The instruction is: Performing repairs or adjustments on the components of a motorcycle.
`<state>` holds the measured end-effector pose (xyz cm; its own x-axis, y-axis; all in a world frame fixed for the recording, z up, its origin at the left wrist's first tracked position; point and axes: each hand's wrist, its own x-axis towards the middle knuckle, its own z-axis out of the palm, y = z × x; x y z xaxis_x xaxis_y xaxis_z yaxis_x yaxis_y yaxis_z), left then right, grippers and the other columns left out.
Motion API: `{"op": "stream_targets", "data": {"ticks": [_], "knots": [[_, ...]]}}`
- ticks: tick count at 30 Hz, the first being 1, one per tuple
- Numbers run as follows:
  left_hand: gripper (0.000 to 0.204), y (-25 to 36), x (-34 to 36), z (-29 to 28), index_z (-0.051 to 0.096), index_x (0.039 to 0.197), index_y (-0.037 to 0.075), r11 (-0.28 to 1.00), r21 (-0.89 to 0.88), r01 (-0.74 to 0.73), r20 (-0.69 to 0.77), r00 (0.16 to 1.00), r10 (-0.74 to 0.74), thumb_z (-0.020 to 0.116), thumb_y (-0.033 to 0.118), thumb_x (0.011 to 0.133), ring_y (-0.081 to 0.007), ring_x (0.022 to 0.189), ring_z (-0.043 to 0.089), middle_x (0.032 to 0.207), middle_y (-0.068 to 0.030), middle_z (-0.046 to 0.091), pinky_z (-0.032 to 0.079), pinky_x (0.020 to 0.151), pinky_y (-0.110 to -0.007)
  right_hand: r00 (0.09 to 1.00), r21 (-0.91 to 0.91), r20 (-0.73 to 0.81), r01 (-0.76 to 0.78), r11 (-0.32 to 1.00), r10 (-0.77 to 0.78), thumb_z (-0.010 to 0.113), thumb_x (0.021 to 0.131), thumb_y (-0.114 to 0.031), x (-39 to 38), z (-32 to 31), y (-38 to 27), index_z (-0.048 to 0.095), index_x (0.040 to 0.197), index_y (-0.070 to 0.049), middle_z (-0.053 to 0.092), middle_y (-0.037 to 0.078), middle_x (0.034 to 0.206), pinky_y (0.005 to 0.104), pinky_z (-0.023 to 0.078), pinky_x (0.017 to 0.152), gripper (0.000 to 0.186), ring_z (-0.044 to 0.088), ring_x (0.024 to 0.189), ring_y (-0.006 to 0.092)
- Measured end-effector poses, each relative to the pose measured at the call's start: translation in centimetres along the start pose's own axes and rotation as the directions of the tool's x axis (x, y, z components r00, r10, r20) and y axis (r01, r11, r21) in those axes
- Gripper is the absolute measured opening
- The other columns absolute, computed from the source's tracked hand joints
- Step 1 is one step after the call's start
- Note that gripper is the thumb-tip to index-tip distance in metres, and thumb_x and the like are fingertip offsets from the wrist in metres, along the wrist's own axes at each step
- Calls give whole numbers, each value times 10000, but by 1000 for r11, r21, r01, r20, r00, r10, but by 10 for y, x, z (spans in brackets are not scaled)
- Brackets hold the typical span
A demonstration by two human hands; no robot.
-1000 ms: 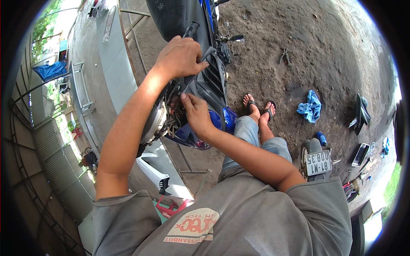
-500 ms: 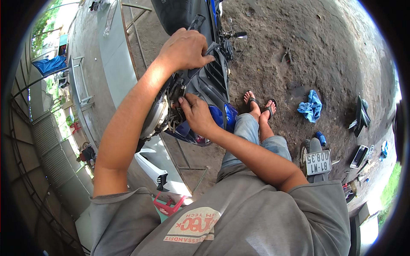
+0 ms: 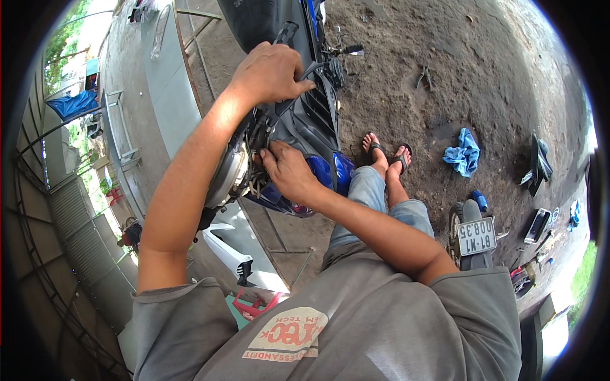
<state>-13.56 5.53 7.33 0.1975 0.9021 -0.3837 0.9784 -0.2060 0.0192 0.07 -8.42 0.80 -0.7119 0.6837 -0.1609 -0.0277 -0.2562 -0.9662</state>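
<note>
A blue and black motorbike (image 3: 308, 120) stands before me, its front end open and parts exposed. My left hand (image 3: 267, 73) is wrapped over the handlebar (image 3: 287, 33), whose black end sticks out past the knuckles; the thumb points right. Lower down, my right hand (image 3: 291, 170) reaches in among the wires and fittings beside the round headlight unit (image 3: 230, 174). Its fingers are bent together there, and what they pinch, if anything, is hidden. Blue glossy bodywork (image 3: 330, 170) lies just right of this hand.
A long grey bench (image 3: 168, 82) runs along the left, with a white fairing panel (image 3: 229, 251) near it. On the dirt at right lie pliers (image 3: 424, 77), a blue rag (image 3: 462, 153), a blue can (image 3: 478, 200) and a black part (image 3: 539, 166). Another motorbike's plate (image 3: 476, 236) shows close by.
My right hand has shifted slightly left, its fingertips a little lower beside the headlight unit. The left hand keeps its hold on the handlebar. The view has turned slightly.
</note>
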Motion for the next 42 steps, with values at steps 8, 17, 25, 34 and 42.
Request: {"op": "stream_targets", "data": {"ticks": [8, 17, 25, 34, 42], "knots": [[341, -2, 2, 1, 760, 737, 77, 1000, -1, -1, 1, 1000, 1, 772, 412, 800, -283, 888, 704, 785, -114, 722, 499, 847, -399, 999, -24, 37, 0, 1000, 1, 516, 1014, -193, 5, -2, -2, 598, 918, 98, 612, 314, 963, 533, 477, 831, 317, 599, 912, 504], [346, 1, 1, -1, 765, 739, 69, 1000, -1, -19, -7, 1000, 19, 771, 409, 801, -289, 878, 710, 790, -124, 726, 512, 834, -396, 996, -89, 78, 44, 995, -37, 504, 1006, -187, 13, -6, -7, 600, 889, 114, 624, 340, 927, 535, 482, 845, 336, 611, 896, 509], [352, -2, 1, 2, 766, 737, 63, 1000, 4, -20, -25, 999, 21, 765, 408, 806, -306, 826, 715, 759, -136, 719, 533, 818, -409, 999, -124, 33, 28, 992, -24, 516, 1013, -199, 15, -2, -15, 610, 898, 102, 629, 354, 881, 548, 492, 832, 336, 628, 873, 507], [361, -3, 1, 3, 768, 749, 58, 1000, 21, 3, -33, 999, -3, 756, 412, 820, -313, 824, 715, 766, -141, 722, 539, 823, -410, 979, 87, -54, -189, 978, 194, 595, 1011, -296, 16, -2, -18, 698, 803, 58, 637, 231, 657, 460, 475, 649, 424, 630, 621, 365], [363, -1, 2, 3, 774, 779, 55, 1000, 23, 6, -19, 1000, -5, 750, 415, 823, -317, 838, 717, 802, -148, 731, 549, 827, -410, 922, 301, -252, -215, 929, 295, 706, 945, -204, 15, 17, -12, 732, 861, 63, 671, 125, 623, 344, 479, 575, 282, 619, 547, 165]]}}
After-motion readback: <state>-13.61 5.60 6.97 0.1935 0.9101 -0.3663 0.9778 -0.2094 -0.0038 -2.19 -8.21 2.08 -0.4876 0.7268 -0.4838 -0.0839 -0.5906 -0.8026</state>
